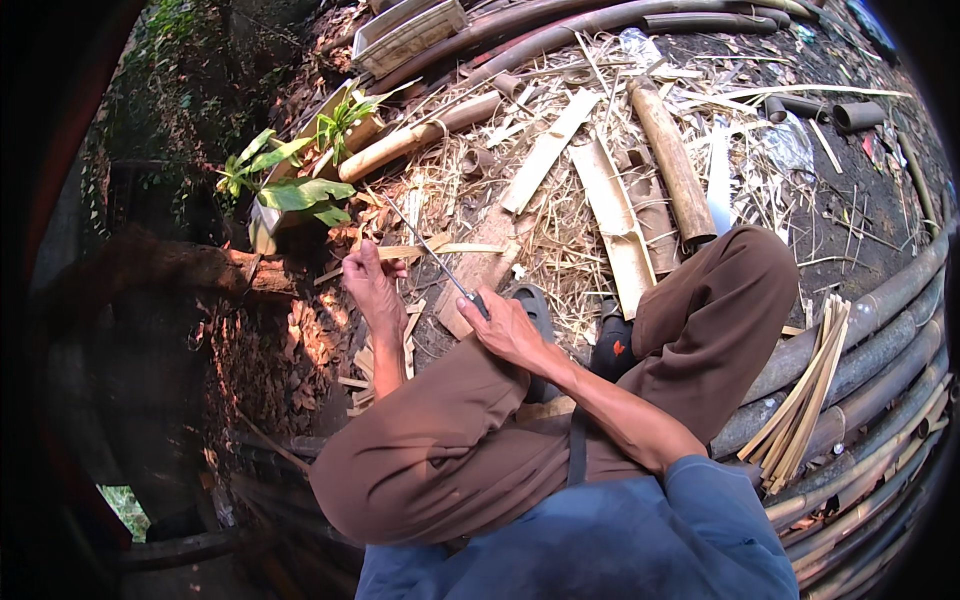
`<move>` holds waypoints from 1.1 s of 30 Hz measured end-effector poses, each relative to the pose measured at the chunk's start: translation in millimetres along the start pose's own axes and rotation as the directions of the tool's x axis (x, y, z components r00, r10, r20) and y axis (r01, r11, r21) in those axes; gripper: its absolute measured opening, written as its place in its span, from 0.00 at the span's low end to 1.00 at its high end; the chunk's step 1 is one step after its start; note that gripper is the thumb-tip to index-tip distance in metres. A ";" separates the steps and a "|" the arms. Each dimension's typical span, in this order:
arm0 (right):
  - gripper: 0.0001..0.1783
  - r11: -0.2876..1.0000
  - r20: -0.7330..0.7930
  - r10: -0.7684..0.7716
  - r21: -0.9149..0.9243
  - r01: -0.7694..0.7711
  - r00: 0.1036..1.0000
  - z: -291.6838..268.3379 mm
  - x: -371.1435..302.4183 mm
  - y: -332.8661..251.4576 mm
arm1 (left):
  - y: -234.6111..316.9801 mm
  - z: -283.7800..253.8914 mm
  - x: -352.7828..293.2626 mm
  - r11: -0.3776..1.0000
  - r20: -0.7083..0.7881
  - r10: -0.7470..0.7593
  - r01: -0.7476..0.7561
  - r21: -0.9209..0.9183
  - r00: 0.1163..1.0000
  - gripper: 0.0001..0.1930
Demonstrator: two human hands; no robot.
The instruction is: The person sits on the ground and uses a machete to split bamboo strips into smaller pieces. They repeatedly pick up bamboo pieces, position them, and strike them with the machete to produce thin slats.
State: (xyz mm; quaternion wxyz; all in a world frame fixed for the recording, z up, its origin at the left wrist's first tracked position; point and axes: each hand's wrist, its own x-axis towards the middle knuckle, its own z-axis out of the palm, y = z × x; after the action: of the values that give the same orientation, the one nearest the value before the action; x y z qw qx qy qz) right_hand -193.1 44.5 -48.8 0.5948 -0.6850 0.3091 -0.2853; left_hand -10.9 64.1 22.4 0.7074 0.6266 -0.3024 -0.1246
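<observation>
My right hand (pixel 508 328) rests by my left knee, fingers wrapped round the dark handle of a knife (pixel 433 254). Its long, thin blade slants up and to the left. My left hand (pixel 373 290) is raised to the left of it, with thumb and fingers closed on a pale bamboo strip (pixel 420 252). The blade crosses over this strip just right of those fingers. Whether the edge touches the strip, I cannot tell. Below the strip, a flat wooden board (pixel 480 280) lies on the ground in front of my shoe.
Split bamboo pieces (pixel 612 215) and a round bamboo pole (pixel 672 160) lie ahead among shavings. A bundle of thin strips (pixel 805 395) rests on stacked bamboo poles (pixel 880 330) at right. Cut strips (pixel 362 375) lie beside my left forearm. A leafy plant (pixel 300 190) and a crate (pixel 410 38) stand far left.
</observation>
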 end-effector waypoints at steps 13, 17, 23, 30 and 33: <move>0.15 0.999 0.027 -0.040 -0.026 0.041 0.999 -7.1 1.6 -25.5 | -20.3 14.0 -31.9 0.716 -0.004 0.378 -0.290 0.635 0.926 0.22; 0.14 0.994 -0.033 -0.111 -0.024 0.111 0.993 -4.2 4.6 -9.8 | -23.7 2.9 -36.0 0.798 0.048 0.257 -0.241 0.553 0.965 0.23; 0.16 0.993 0.076 0.062 -0.110 -0.054 0.995 -0.4 7.7 -11.7 | -16.5 5.5 -29.0 0.675 0.037 0.384 -0.307 0.670 0.923 0.23; 0.16 1.000 0.097 -0.011 -0.013 0.012 0.995 -3.3 -3.7 -28.6 | -8.3 15.0 -34.7 0.562 0.042 0.532 -0.390 0.729 0.846 0.21; 0.18 0.978 -0.031 -0.008 -0.210 0.002 0.999 5.9 17.3 47.3 | -9.8 18.2 -36.3 0.770 0.001 0.353 -0.291 0.568 0.935 0.22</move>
State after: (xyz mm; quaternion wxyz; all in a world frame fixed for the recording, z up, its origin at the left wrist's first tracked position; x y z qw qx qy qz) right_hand -181.4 30.3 -96.1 0.5133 -0.7402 0.3453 -0.2634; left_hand -48.0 67.7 3.7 0.5183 0.7503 -0.3905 0.1262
